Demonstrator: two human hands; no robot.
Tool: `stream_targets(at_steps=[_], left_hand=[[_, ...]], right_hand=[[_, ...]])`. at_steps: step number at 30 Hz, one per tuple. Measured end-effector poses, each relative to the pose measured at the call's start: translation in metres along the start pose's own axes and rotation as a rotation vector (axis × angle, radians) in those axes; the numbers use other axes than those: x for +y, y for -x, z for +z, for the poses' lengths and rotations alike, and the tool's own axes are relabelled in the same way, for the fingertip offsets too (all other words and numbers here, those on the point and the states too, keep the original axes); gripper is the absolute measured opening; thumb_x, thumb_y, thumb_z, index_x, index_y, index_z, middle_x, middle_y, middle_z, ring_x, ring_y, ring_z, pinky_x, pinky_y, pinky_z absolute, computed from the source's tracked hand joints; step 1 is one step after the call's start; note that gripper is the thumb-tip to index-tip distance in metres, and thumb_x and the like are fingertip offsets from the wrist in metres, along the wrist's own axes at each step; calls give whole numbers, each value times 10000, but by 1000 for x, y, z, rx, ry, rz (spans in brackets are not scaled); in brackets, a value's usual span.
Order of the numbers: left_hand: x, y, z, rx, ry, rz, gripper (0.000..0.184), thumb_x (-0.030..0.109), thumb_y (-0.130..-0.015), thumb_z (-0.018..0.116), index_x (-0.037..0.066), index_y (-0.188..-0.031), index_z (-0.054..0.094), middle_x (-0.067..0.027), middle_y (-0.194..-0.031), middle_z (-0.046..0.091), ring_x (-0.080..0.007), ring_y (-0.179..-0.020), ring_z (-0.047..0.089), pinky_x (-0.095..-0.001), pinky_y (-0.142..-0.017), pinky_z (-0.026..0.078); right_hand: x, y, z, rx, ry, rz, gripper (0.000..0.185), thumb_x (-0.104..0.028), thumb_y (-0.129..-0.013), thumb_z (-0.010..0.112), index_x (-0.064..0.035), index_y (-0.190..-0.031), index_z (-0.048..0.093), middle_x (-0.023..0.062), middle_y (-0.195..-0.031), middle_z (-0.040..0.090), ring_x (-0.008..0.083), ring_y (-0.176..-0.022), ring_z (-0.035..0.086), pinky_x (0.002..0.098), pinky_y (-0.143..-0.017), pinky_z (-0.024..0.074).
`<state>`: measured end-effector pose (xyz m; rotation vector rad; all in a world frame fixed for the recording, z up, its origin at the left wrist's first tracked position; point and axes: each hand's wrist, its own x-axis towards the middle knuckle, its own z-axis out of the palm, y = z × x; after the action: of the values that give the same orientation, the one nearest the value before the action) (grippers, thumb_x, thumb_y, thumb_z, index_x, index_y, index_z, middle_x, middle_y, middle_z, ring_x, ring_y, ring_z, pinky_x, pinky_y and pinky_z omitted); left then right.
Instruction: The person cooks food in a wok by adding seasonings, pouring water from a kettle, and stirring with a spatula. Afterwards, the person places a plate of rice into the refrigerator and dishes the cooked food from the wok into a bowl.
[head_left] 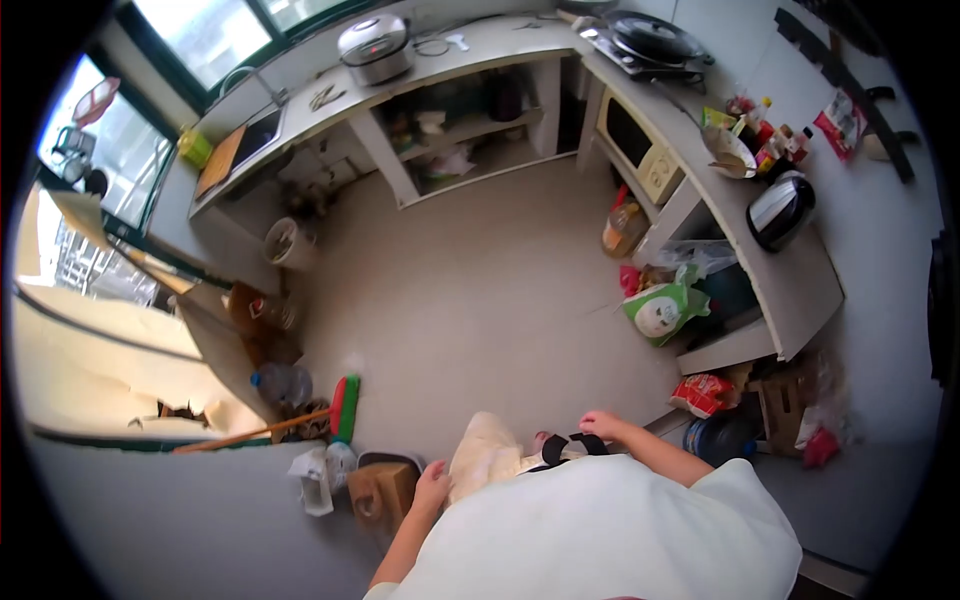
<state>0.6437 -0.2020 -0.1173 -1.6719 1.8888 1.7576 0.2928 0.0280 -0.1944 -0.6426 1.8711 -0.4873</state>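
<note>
My left hand [431, 487] hangs low beside the light beige trousers [488, 450], its fingers loosely bent, with nothing visible in it. Out in front of my body on the other side is my right hand [601, 425], fingers loose and pointing left, and nothing shows in it. Just left of that hand, a black strap [568, 448] lies across the front of the white shirt [600, 530]. A cardboard box [383, 493] stands on the floor close to my left hand. The nearest thing on my right is a red packet [704, 394].
A counter bears a rice cooker [377, 50], a pan [655, 38] on a stove and a kettle [780, 212]. A microwave [637, 145] sits below. Along the left wall are a bucket [289, 243] and a broom [344, 408]. Tiled floor [480, 280] stretches ahead.
</note>
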Motion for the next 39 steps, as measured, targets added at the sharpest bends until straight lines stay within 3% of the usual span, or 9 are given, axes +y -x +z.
stream_targets(at_steps=[3, 7, 10, 12, 13, 21, 26, 33, 39], left_hand=[[-15, -53, -9, -222, 175, -166, 391, 211, -847, 504, 46, -1201, 512, -145, -1130, 573, -209, -1100, 506, -301, -915, 396], [-97, -201, -21, -322, -621, 381, 479, 421, -882, 401, 75, -1188, 528, -106, -1086, 596, -244, -956, 568, -378, -888, 420], [-1, -269, -45, -336, 70, -341, 415, 385, -872, 462, 71, -1128, 552, -101, -982, 605, -232, -847, 571, -385, -776, 475], [100, -272, -81, -185, 169, -161, 264, 279, -838, 552, 65, -991, 567, -44, -778, 569, -148, -678, 550, -281, -598, 486], [116, -318, -90, -106, 350, -339, 221, 240, -825, 581, 64, -957, 564, -19, -727, 547, -121, -637, 538, -248, -556, 477], [371, -420, -135, -49, 380, 35, 154, 18, -803, 568, 37, -955, 560, -12, -728, 564, -102, -594, 533, -214, -524, 456], [404, -463, -106, -121, 313, 21, 83, 74, -825, 591, 43, -902, 576, -4, -681, 554, -93, -554, 511, -206, -484, 419], [346, -520, -75, -91, -85, 56, 224, 226, -850, 584, 15, -800, 639, -40, -708, 611, -137, -646, 556, -284, -592, 461], [531, -464, -60, -106, -2, 20, 319, 294, -903, 474, 17, -928, 630, -60, -736, 612, -146, -668, 575, -258, -623, 473]], right_hand=[[5, -11, -21, -11, 226, 52, 317, -314, -759, 614, -96, -988, 635, 93, -933, 652, 209, -859, 606, 331, -761, 471], [-1, -38, -63, 45, 194, 210, 284, -311, -771, 568, -85, -920, 653, 108, -855, 657, 216, -739, 623, 337, -662, 486], [8, -68, -97, 213, -91, 310, 215, -235, -783, 519, -65, -819, 647, 85, -722, 637, 174, -550, 589, 311, -499, 470], [-22, -68, -126, 268, -318, 429, 194, -222, -804, 530, -50, -813, 619, 75, -717, 625, 155, -573, 581, 298, -499, 466], [-41, -75, -144, 282, -393, 442, 208, -229, -823, 537, -41, -863, 618, 75, -747, 634, 151, -607, 595, 296, -540, 481], [-181, -159, -230, 429, -731, 225, 169, -195, -851, 520, -55, -899, 602, 50, -801, 623, 127, -672, 581, 280, -578, 484], [-197, -201, -283, 150, -331, 286, 291, -316, -818, 574, -49, -908, 646, 43, -717, 620, 109, -657, 569, 263, -561, 453], [-86, -316, -405, 299, -75, 218, 224, -213, -770, 510, -40, -802, 649, 137, -740, 639, 236, -585, 605, 375, -550, 484], [-159, -334, -510, 525, -499, 251, 178, -144, -795, 509, -16, -815, 632, 125, -747, 642, 216, -627, 621, 327, -576, 508]])
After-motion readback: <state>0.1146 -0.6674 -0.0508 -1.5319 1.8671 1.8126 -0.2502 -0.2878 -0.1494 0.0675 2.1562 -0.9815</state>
